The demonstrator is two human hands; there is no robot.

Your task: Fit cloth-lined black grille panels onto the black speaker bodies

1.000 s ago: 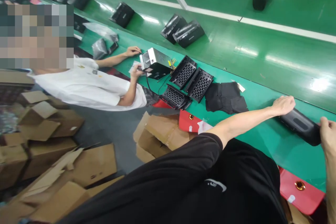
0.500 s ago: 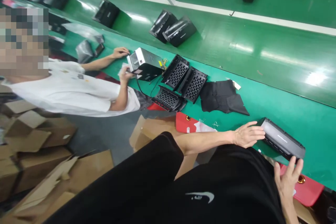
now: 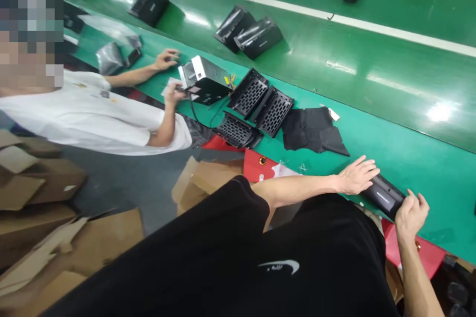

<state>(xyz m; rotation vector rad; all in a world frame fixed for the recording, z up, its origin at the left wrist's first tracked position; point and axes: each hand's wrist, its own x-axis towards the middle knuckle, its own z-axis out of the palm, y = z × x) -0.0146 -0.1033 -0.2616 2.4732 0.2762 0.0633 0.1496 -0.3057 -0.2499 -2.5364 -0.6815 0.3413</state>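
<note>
Ahead of me at the right, a dark curved plastic housing with a small pale logo is held between my two hands at the green bench's near edge. My left hand grips its left end, fingers rather straight along the top and the thumb out of sight. Around the right end, the fingers of my right hand are wrapped. To the left of the housing lies a flat black sheet. Beyond that are several black perforated housings.
At the left a co-worker in a white shirt handles a boxy silver-and-black unit. Black finished-looking cases stand on the green surface behind the bench. Cardboard boxes fill the floor at lower left. Red cloth hangs at the bench edge.
My right hand has moved up and left and closed round the housing's right end. The housing has shifted left and tilted, and my left hand has moved slightly up with it.
</note>
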